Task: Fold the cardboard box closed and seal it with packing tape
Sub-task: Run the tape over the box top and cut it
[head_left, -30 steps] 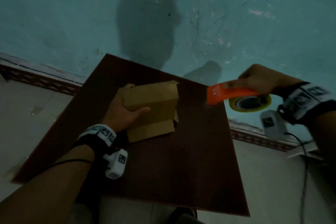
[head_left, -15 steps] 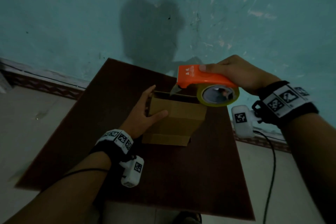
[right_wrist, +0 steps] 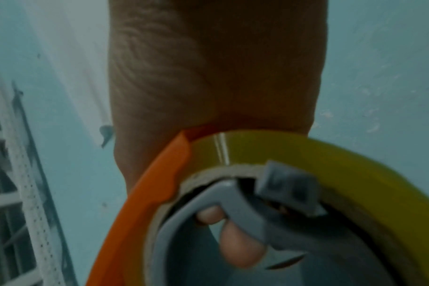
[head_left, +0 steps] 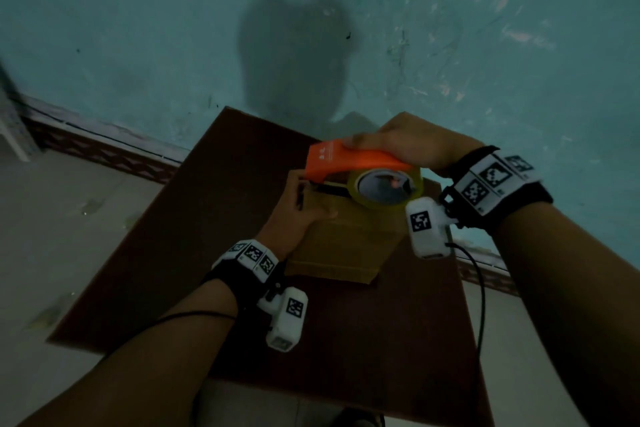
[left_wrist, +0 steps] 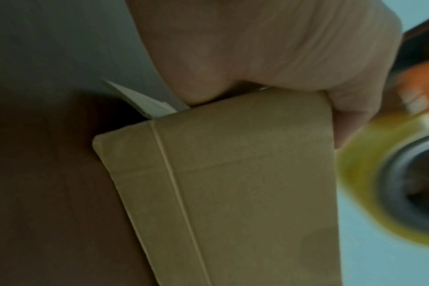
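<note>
A small brown cardboard box (head_left: 343, 246) stands on a dark brown table (head_left: 194, 253). My left hand (head_left: 298, 208) grips the box's upper left corner, thumb on the near face, fingers over the top edge. The same box (left_wrist: 233, 183) fills the left wrist view with my left hand (left_wrist: 257, 58) wrapped over its end. My right hand (head_left: 412, 146) holds an orange tape dispenser (head_left: 349, 163) with a yellowish tape roll (head_left: 384, 187) directly over the box top. In the right wrist view the dispenser (right_wrist: 145, 193) and the roll (right_wrist: 294, 151) sit below my palm, fingertips (right_wrist: 238, 249) inside the grey core.
A teal scuffed wall (head_left: 173, 28) rises just behind the table. Pale floor (head_left: 52, 218) lies to the left and right. A black cable (head_left: 479, 288) hangs from the right wrist camera over the table's right edge.
My right hand carried the dispenser from the right side over to the box top and lowered it. My left hand shifted up to the box's top left corner.
</note>
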The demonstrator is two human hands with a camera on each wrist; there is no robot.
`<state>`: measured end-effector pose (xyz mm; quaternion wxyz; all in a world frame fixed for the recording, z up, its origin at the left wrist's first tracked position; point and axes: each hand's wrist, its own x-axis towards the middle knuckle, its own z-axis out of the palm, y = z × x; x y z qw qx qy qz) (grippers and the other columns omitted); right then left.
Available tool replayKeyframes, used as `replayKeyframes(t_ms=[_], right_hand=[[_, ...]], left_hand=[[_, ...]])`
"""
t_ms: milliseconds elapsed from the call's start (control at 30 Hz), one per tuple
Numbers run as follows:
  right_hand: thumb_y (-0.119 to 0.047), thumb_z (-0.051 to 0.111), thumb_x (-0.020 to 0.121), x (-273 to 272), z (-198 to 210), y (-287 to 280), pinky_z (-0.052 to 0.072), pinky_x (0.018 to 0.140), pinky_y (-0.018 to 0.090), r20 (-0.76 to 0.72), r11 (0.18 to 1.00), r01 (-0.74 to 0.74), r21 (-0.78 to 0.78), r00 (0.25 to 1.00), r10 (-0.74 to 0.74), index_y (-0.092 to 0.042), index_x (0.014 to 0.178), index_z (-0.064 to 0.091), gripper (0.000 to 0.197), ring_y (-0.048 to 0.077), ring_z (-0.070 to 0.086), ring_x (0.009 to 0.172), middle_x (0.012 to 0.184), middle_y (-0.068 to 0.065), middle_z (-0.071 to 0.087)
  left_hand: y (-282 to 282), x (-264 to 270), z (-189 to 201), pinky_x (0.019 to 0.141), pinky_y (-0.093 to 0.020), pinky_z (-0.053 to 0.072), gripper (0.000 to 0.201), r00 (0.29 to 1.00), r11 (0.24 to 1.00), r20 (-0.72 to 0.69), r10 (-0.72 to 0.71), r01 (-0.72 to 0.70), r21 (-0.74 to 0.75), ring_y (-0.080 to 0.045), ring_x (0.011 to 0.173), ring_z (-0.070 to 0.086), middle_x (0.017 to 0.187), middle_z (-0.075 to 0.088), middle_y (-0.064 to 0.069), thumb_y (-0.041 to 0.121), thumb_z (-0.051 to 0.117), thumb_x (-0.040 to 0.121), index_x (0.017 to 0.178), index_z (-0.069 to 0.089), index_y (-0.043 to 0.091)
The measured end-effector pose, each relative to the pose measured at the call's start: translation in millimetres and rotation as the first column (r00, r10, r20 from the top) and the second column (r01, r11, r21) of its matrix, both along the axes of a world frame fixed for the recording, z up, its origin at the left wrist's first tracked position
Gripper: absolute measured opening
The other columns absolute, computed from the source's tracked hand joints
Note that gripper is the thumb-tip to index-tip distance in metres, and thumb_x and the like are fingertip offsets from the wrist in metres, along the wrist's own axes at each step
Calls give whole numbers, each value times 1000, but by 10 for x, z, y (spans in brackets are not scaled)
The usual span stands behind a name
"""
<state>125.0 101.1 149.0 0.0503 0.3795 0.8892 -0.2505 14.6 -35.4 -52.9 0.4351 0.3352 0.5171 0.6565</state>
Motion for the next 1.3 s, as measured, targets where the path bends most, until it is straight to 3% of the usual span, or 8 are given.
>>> replayKeyframes(t_ms=[167,367,533,667,833,1067,1167,1300], right_hand=[[-73,64,87,25,-169,66,51,71,31,189,998,-34,56,982,23,-13,77,72,61,19,66,66,76,4,72],[-71,65,87,71,-201,121,55,75,33,184,999,-25,31,983,18,-10,89,76,62,20,69,69,83,9,76],[-72,66,85,129,-283,177,59,85,39,150,1000,18,-9,989,-16,-3,92,78,71,21,69,68,86,17,78],[-74,68,82,204,-402,189,57,81,36,143,997,58,-40,988,-52,-11,81,76,64,20,68,67,78,8,75],[-76,66,82,228,-501,165,56,78,35,181,998,30,-47,983,-21,-4,88,78,73,19,67,67,80,14,74],[-76,63,85,207,-556,92,53,71,31,207,1000,-15,-26,978,20,-12,78,75,66,15,63,59,70,4,70],[-79,64,82,257,-585,75,51,68,32,178,999,7,-45,984,1,-15,70,72,66,12,60,52,59,0,66],[-80,67,79,344,-623,53,54,69,32,124,998,23,-55,992,-16,1,93,80,83,17,66,61,75,13,75]], left_hand=[[8,-7,-27,91,-44,57,75,1000,998,-18,-19,18,-61,-26,122,63,136,57,-2,27,92,77,133,44,35],[-45,3,53,98,-54,57,76,999,996,-10,-42,41,-81,-26,124,63,139,56,-2,36,90,70,131,46,39],[-46,-56,170,85,-44,55,61,990,998,139,-5,14,-63,-34,119,62,136,55,-13,24,66,78,136,49,18],[-13,-102,340,75,-35,44,33,952,930,51,303,-284,-234,-26,105,59,121,57,-10,37,60,96,122,54,16],[-8,-152,383,74,-36,50,39,990,857,35,139,-103,-505,-20,96,64,113,67,-9,46,65,100,123,56,17],[-118,-185,429,98,-44,61,41,986,909,39,165,-137,-394,-24,109,72,118,71,-9,12,76,95,131,57,19],[-214,-185,468,96,-43,61,45,989,924,12,150,-136,-357,-22,105,74,115,73,-9,10,76,95,132,54,23],[-352,-184,444,86,-37,62,55,987,929,-20,160,-157,-336,-19,103,74,111,75,-8,9,78,93,135,49,28]])
